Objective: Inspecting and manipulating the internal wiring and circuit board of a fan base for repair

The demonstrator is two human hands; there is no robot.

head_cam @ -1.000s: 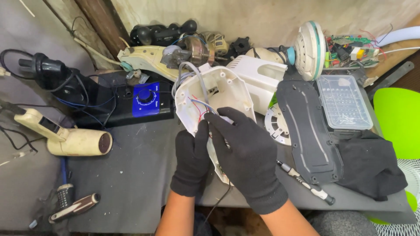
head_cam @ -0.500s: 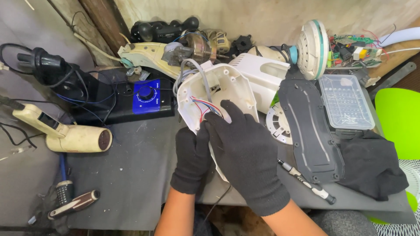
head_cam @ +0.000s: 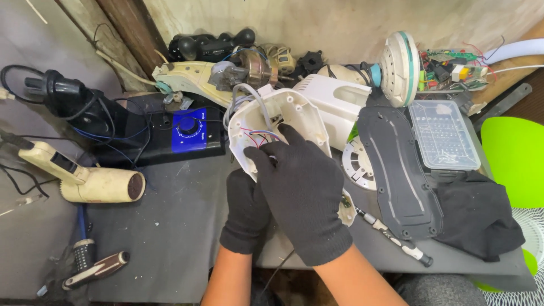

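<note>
White housing [head_cam: 281,122] upright on worktop [head_cam: 170,226], under both gloved hands: left hand [head_cam: 247,211] grips lower edge, right hand [head_cam: 303,192] pinches wires [head_cam: 260,136]. Since earlier: grip unchanged, fingers slightly higher.

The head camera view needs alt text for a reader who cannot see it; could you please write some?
Two black-gloved hands, left and right, hold an opened white plastic housing with coloured wires inside, over a cluttered grey workbench. A cream hot-air gun lies left, a screwdriver and clear bit case right.
</note>
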